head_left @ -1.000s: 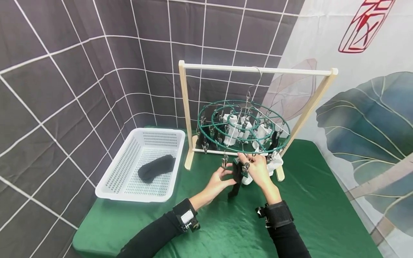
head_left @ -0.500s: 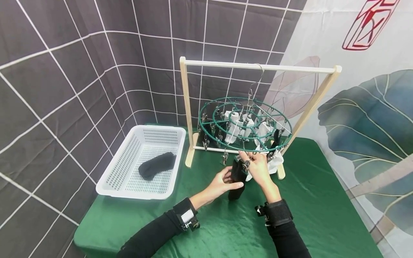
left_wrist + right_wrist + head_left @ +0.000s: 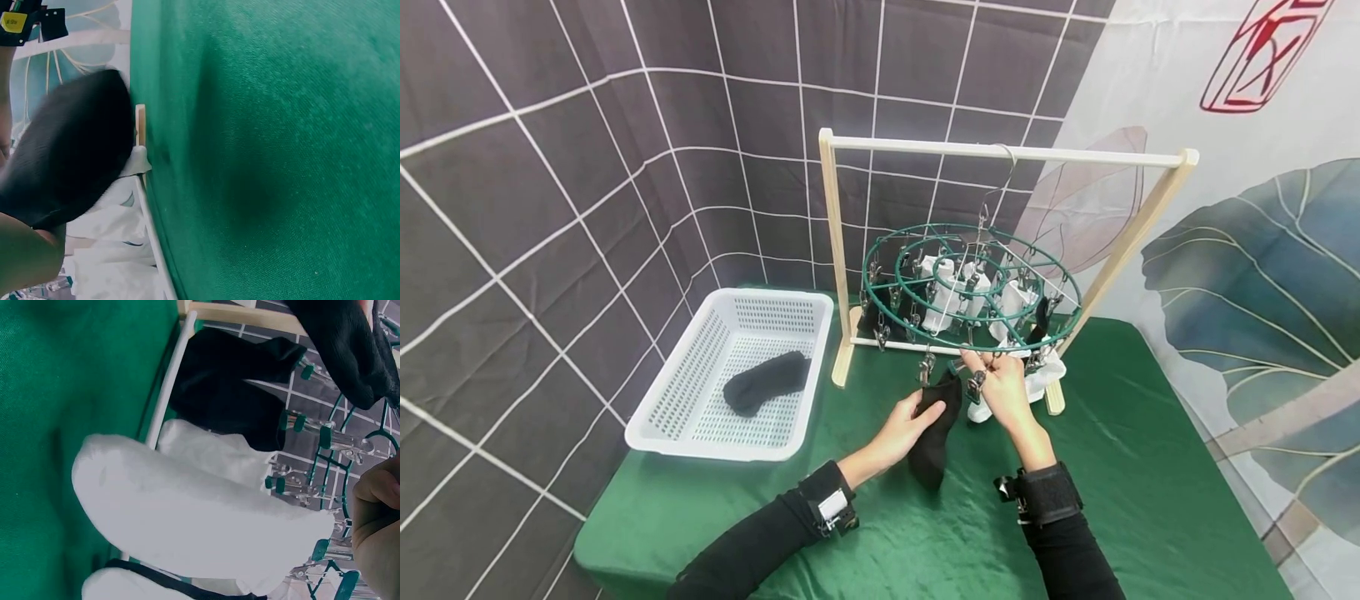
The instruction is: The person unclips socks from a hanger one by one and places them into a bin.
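Black sock (image 3: 929, 454) hangs from our left hand (image 3: 897, 435), pinched between thumb and fingers above the green surface (image 3: 880, 542), its cuff tipped toward one o'clock. At that cuff our right hand (image 3: 1004, 392) has its fingers curled on a clip (image 3: 956, 365) under the round hanger (image 3: 917, 337); whether the clip has bitten the fabric, we cannot tell. We judge the step in hand to be pegging this sock at the hanger's near edge, among white socks (image 3: 200, 506) and black ones hung there. Next, we would want the cuff seated squarely in the clip before the left grip loosens. One dark sock (image 3: 767, 382) lies toward ten o'clock, inside the white basket (image 3: 711, 450).
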Action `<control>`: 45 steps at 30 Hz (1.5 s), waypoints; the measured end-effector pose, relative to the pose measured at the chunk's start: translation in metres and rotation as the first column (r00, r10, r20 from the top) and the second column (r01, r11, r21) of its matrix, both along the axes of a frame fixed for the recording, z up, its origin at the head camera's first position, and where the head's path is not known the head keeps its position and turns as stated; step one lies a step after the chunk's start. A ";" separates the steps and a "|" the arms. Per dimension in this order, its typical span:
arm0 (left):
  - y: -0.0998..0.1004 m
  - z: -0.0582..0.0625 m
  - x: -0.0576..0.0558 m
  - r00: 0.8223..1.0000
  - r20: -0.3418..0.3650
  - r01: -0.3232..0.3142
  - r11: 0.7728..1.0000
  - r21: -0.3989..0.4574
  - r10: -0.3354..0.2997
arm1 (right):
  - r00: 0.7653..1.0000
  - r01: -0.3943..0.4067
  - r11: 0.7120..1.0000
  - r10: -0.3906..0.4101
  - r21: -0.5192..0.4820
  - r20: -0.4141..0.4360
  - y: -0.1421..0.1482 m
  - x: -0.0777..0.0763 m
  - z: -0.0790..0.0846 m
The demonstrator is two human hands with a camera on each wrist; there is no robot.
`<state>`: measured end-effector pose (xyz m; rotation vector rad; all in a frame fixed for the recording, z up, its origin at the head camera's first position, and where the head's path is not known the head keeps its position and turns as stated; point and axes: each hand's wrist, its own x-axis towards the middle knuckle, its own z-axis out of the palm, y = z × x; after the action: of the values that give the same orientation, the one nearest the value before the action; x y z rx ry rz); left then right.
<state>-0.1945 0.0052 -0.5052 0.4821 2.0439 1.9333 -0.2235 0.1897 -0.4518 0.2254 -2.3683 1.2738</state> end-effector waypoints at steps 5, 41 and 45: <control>-0.002 0.002 0.002 0.997 -0.069 -0.023 0.999 -0.042 0.020 | 0.999 0.007 1.000 -0.006 -0.018 0.033 0.000 0.000 0.001; -0.080 0.086 -0.024 0.940 -0.341 -0.210 0.781 -0.589 -0.005 | 0.998 0.038 0.999 -0.038 0.000 -0.059 0.007 0.002 -0.002; -0.099 0.100 -0.034 0.936 -0.351 -0.236 0.705 -0.668 -0.020 | 0.997 0.027 1.000 -0.027 0.003 -0.074 0.008 0.002 -0.002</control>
<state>-0.2286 -0.0941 -0.4052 0.5181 2.8653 0.9846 -0.2220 0.1973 -0.4534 0.2367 -2.3045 1.2271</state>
